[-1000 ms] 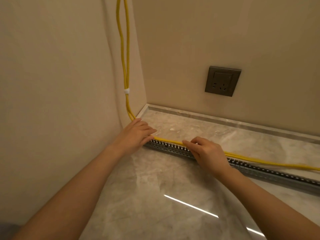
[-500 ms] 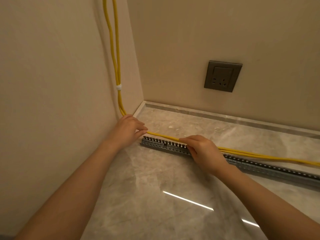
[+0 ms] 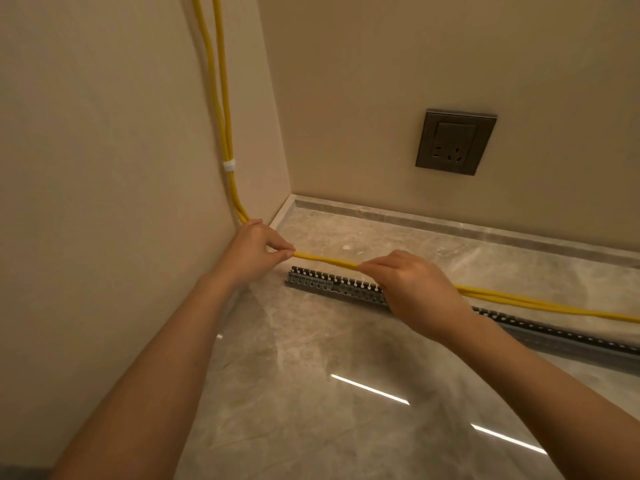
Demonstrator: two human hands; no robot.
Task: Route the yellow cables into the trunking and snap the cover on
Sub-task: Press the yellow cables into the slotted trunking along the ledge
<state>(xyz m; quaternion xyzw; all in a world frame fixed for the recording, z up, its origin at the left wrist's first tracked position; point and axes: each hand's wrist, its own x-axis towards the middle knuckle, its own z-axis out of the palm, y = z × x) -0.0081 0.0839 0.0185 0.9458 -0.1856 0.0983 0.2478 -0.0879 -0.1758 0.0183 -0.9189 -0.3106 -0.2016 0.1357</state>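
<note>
Your left hand [image 3: 254,251] and right hand [image 3: 412,285] each pinch the pair of round yellow cables [image 3: 325,260], now raised taut just above the slotted grey plastic trunking [image 3: 332,287] on the polished grey stone counter [image 3: 311,375], where they rested a second ago; likely lining them up for seating.

Person's arms, head view. Left grip [image 3: 256,251] and right grip [image 3: 412,285] are bare hands, with knuckles showing as low ridges along the back of the right one. Behind each grip a bare wrist widens into a forearm, the left forearm [image 3: 166,368] and the right forearm [image 3: 540,382], unsleeved down to the lower frame edge.
</note>
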